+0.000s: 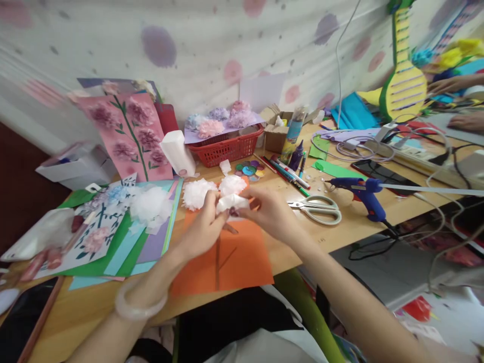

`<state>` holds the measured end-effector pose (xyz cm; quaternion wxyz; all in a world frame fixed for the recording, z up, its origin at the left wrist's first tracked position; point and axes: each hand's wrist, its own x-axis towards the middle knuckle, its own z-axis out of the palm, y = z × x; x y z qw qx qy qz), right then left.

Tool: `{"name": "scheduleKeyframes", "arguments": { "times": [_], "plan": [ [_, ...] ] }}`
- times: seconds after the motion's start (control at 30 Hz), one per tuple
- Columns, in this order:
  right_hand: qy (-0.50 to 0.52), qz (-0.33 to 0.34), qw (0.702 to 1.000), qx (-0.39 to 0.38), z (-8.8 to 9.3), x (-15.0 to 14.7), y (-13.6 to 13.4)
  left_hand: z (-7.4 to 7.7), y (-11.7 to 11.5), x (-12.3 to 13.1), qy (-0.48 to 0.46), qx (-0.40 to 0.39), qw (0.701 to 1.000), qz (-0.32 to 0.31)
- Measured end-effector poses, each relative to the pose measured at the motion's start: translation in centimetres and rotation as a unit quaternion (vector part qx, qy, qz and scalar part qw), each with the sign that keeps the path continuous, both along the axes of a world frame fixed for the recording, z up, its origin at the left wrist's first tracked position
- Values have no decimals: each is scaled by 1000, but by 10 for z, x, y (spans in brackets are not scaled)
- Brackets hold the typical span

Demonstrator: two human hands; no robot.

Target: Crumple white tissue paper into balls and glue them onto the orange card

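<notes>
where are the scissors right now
In the head view, the scissors lie on the table to the right of the right hand, between the orange paper and the blue glue gun.

bright orange sheet (247, 254), white tissue piece (231, 202)

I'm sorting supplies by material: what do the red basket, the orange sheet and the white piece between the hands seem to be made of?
Red basket: likely smooth plastic, given its perforated walls.
Orange sheet: probably matte paper or card, flat and straight-edged.
White piece: perhaps soft, matte tissue paper; it looks folded, though blur leaves this open.
</notes>
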<state>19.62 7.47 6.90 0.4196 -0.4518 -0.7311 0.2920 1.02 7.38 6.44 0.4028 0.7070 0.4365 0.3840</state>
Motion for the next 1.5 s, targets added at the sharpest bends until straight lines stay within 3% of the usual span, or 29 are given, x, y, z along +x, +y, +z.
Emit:
{"name": "scheduleKeyframes", "arguments": {
  "times": [0.03,0.17,0.3,0.43,0.67,0.97,1.27,1.5],
  "plan": [
    [-29,0,999,14,4,2,14,3,16,-1,63,74,995,7],
    [-151,-9,984,91,7,4,55,1,64,-2,108,176,978,26],
    [-228,18,966,118,-6,8,68,-16,81,-4,126,258,957,39],
    [-296,54,945,130,-17,17,69,-29,84,-3,154,299,942,19],
    [-373,56,913,155,-24,29,71,-40,96,1,230,340,912,-9],
    [-397,62,894,196,-32,36,75,-33,85,-2,250,354,898,-80],
    [-382,91,899,194,-36,37,74,-48,80,-1,230,393,890,-28],
    [-429,75,889,139,-32,31,66,-56,68,-1,241,384,891,19]
  ]
}}
